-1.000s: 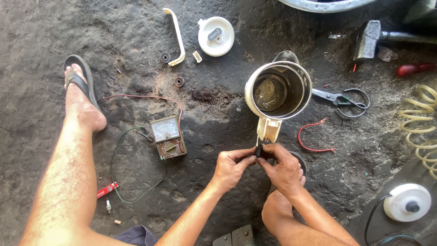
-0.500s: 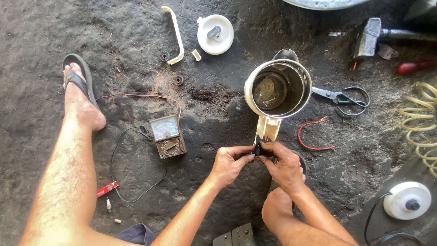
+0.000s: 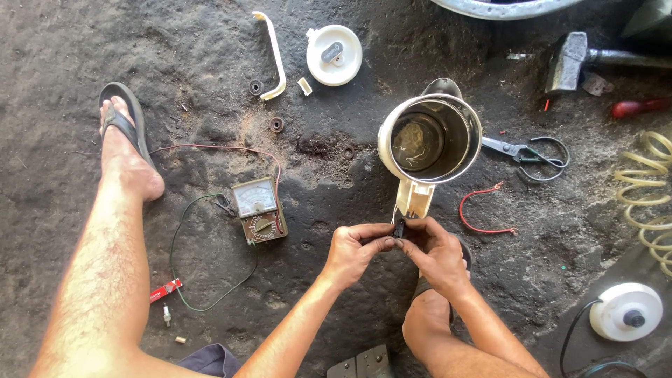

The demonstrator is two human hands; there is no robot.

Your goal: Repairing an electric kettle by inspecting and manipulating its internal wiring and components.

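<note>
The kettle [image 3: 430, 140] is already in pieces: its round white lid [image 3: 334, 54] and its curved white handle [image 3: 271, 52] lie apart from it on the rough grey floor [image 3: 175, 91], with 3 small dark rings [image 3: 277, 124] near them. The shiny metal pot stands open, and its pale plastic handle stub [image 3: 414, 198] points at the person. The left hand [image 3: 353, 250] and the right hand [image 3: 435, 253] meet just below that stub, and both pinch 1 small dark part [image 3: 399, 229] tight between fingertips. It is too small to tell what it is. The kettle does not look put back together yet, so much work seems left. A boxy meter [image 3: 257, 210] with a red wire and a green wire lies to the left. Scissors [image 3: 523, 152], a bent red wire [image 3: 483, 206] and a round white base [image 3: 625, 312] lie to the right.
</note>
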